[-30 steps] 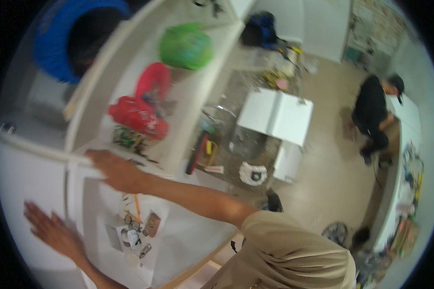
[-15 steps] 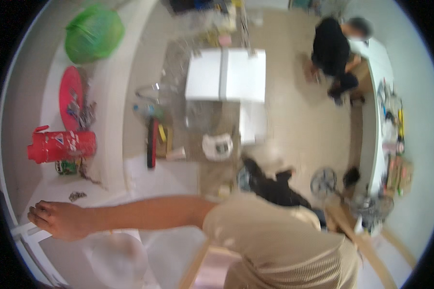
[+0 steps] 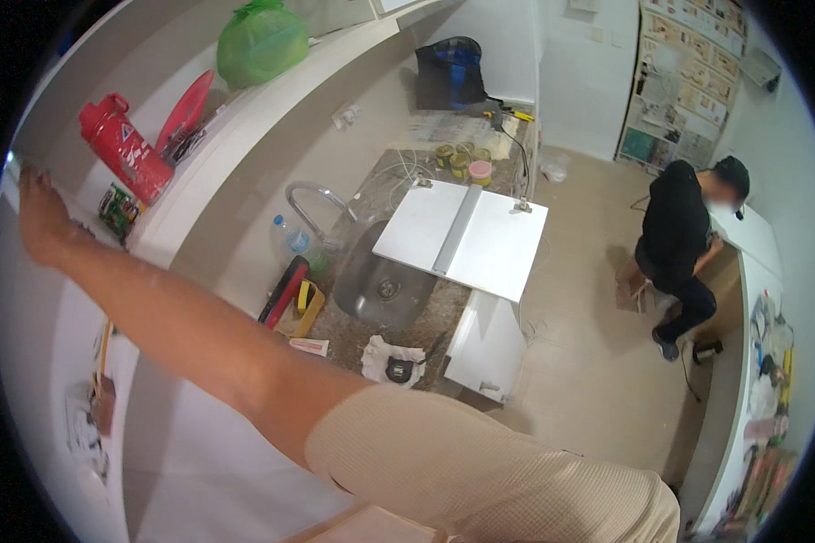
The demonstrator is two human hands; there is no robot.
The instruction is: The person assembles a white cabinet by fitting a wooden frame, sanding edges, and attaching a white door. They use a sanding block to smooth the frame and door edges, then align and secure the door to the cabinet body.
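My left arm, in a beige sleeve, stretches far to the left. My left hand (image 3: pixel 42 215) is at the far left beside a white cabinet panel (image 3: pixel 14 299), its fingers pointing up and looking stretched out. Whether the fingertips press on the panel is hard to make out. Close to that hand, a shelf holds a green packet (image 3: pixel 118 210), a red flask (image 3: pixel 127 149), a red plate-like disc (image 3: pixel 186 109) and a tied green plastic bag (image 3: pixel 263 45). My right hand is out of the picture.
Below lies a stone counter with a steel sink (image 3: pixel 389 288), a curved tap (image 3: pixel 321 204), a white door panel (image 3: pixel 480 237), a tape measure (image 3: pixel 398 368), several small tins (image 3: pixel 460 165) and a water bottle (image 3: pixel 290 233). At right a person in black (image 3: pixel 684 226) sits by a white cabinet (image 3: pixel 756 240).
The view has turned, so more of the counter and far wall shows. My left hand has shifted up and left; its curled fingers look straighter. The person at right stays seated.
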